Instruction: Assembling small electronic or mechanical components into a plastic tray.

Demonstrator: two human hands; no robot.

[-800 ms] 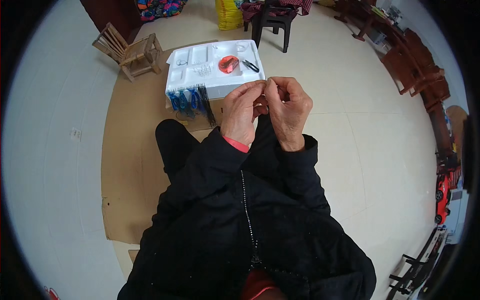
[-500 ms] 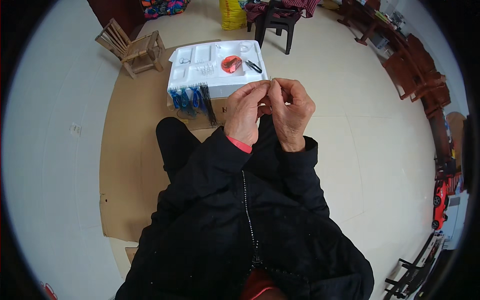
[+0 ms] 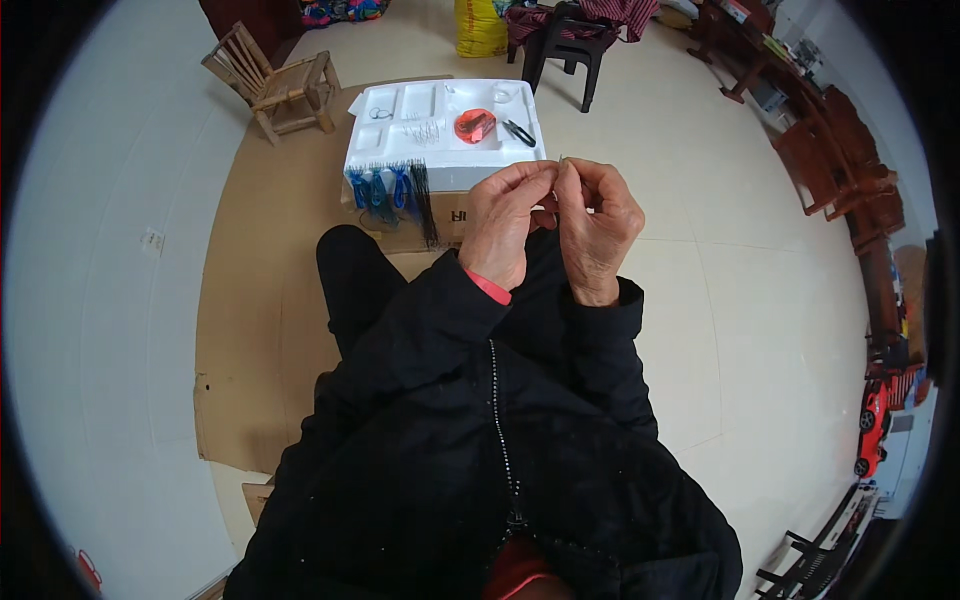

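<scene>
Close together in front of the white foam tray (image 3: 480, 172), my left hand (image 3: 500, 222) and my right hand (image 3: 598, 225) are both pinched. A tiny thin piece shows at the fingertips, too small to name. In the tray's compartments lie a pair of black thread snips (image 3: 519, 133), a round red dish (image 3: 475, 126) with small dark bits, a heap of fine wire-like pieces (image 3: 422, 130), and some small rings (image 3: 380, 114). Blue bundles of line (image 3: 377, 188) and a bunch of black strands (image 3: 423, 200) hang over the tray's near edge.
The tray rests on a cardboard box (image 3: 458, 215). Flat cardboard (image 3: 260, 330) covers the floor at left, by a small bamboo chair (image 3: 285, 90). A dark plastic stool (image 3: 572, 45) and a yellow sack (image 3: 482, 30) stand beyond. Wooden furniture (image 3: 825, 165) lines the right side.
The whole view has shifted slightly, so the tray and hands sit a little further right. Both hands keep their pinch close together, with small finger movement.
</scene>
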